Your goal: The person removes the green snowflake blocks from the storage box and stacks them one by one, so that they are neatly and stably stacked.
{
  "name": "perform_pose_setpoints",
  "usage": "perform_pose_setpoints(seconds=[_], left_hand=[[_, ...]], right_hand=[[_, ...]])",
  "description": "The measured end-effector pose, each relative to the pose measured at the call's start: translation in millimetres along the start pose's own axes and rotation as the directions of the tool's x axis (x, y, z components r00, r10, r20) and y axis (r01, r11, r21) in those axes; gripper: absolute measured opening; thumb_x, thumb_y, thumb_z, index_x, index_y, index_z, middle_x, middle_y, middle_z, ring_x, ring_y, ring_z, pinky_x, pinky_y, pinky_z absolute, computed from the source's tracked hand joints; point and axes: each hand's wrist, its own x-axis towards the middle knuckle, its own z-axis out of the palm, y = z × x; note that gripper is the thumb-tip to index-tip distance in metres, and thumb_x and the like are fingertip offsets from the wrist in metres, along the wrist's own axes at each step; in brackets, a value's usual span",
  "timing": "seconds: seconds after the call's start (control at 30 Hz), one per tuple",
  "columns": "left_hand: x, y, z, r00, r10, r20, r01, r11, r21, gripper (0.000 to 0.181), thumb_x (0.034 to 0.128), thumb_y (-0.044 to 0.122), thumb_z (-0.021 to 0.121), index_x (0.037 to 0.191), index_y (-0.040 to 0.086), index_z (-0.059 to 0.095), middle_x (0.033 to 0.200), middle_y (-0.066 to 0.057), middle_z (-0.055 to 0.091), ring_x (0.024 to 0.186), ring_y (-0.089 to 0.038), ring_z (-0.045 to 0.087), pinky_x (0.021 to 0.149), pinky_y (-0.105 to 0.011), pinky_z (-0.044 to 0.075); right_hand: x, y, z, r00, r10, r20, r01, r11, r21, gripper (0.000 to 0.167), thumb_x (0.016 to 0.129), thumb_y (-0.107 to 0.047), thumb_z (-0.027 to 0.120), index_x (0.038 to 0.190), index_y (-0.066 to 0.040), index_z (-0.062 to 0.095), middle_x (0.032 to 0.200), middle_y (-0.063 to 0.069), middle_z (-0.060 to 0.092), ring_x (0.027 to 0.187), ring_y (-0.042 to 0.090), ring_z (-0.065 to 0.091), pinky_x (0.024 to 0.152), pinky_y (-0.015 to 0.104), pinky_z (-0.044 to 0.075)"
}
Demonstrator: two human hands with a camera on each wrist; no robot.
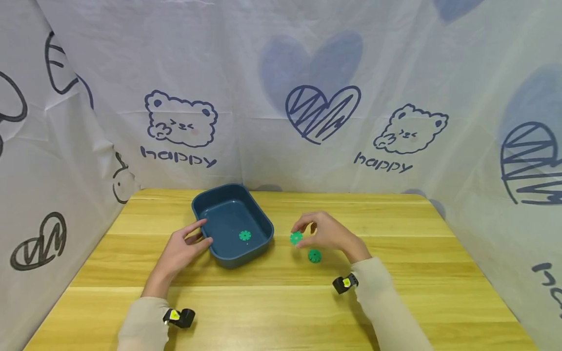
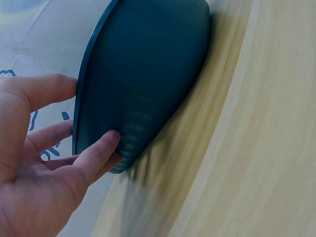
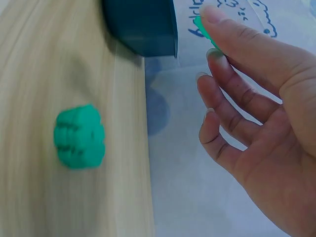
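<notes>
A dark blue, round-cornered plastic bin (image 1: 232,256) stands on the table left of centre. One green notched disc (image 1: 245,235) lies inside it. My left hand (image 1: 184,248) touches the bin's left side, its fingers fairly straight against the rim and outer wall, as the left wrist view also shows. To the right of the bin, my right hand (image 1: 327,233) pinches another green notched disc (image 1: 296,238) between thumb and fingers, above the table. Beneath that hand sits a short stack of green notched discs (image 3: 80,137), apart from the bin.
The wooden table (image 1: 272,312) has its back edge against a white cloth (image 1: 254,97) printed with hearts and bears. More cloth hangs at both sides. Each wrist carries a small black camera (image 1: 180,318).
</notes>
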Motion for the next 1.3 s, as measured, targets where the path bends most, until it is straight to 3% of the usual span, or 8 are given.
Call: perform_pose_setpoints(seconds=[0.17,0.4,0.83,1.0,1.3], left_hand=[[-0.3,0.1,-0.2,1.0,-0.003,0.001,0.003,1.0,-0.006,0.068,0.0995,0.02,0.07,0.159,0.007,0.04,0.168,-0.025,0.026,0.151,-0.045,0.037,0.113,-0.037,0.049],[-1.3,0.6,0.1,1.0,-0.011,0.004,0.011,1.0,0.001,0.068,0.0994,0.021,0.07,0.159,0.008,0.039,0.168,-0.024,0.026,0.151,-0.044,0.037,0.114,-0.04,0.048],[-1.7,2.0,0.7,1.0,-0.014,0.004,0.014,1.0,0.003,0.067,0.1,0.019,0.069,0.159,0.008,0.04,0.169,-0.023,0.026,0.151,-0.044,0.036,0.116,-0.044,0.045],[-1.8,1.3,0.3,1.0,-0.013,0.004,0.013,1.0,0.001,0.068,0.0995,0.022,0.07,0.159,0.009,0.04,0.169,-0.023,0.026,0.151,-0.044,0.036,0.116,-0.043,0.045],[-1.7,1.7,0.8,1.0,-0.01,0.003,0.01,1.0,0.001,0.066,0.1,0.018,0.068,0.159,0.008,0.04,0.169,-0.023,0.026,0.151,-0.044,0.036,0.116,-0.044,0.044]], right_hand=[[-12.5,11,-5,1.0,0.003,-0.006,-0.003,1.0,0.017,0.023,0.084,-0.02,0.087,0.106,-0.019,0.079,0.104,-0.003,0.073,0.1,0.024,0.062,0.088,0.04,0.052],[-24.8,26,-6,0.999,0.034,-0.027,-0.033,0.998,0.047,0.025,0.084,-0.019,0.087,0.108,-0.016,0.079,0.109,0.0,0.075,0.1,0.029,0.063,0.089,0.043,0.055],[-34.0,57,3,0.991,0.132,0.033,-0.135,0.982,0.134,0.032,0.084,-0.022,0.087,0.113,-0.013,0.078,0.113,0.003,0.075,0.1,0.02,0.066,0.095,0.042,0.058],[-35.9,64,6,0.988,0.138,0.067,-0.146,0.978,0.148,0.035,0.085,-0.02,0.085,0.117,-0.009,0.076,0.113,0.005,0.075,0.103,0.022,0.07,0.099,0.045,0.06],[-36.7,68,9,0.987,0.133,0.091,-0.146,0.978,0.146,0.03,0.088,-0.018,0.083,0.116,-0.011,0.076,0.115,0.003,0.074,0.104,0.017,0.067,0.101,0.04,0.058]])
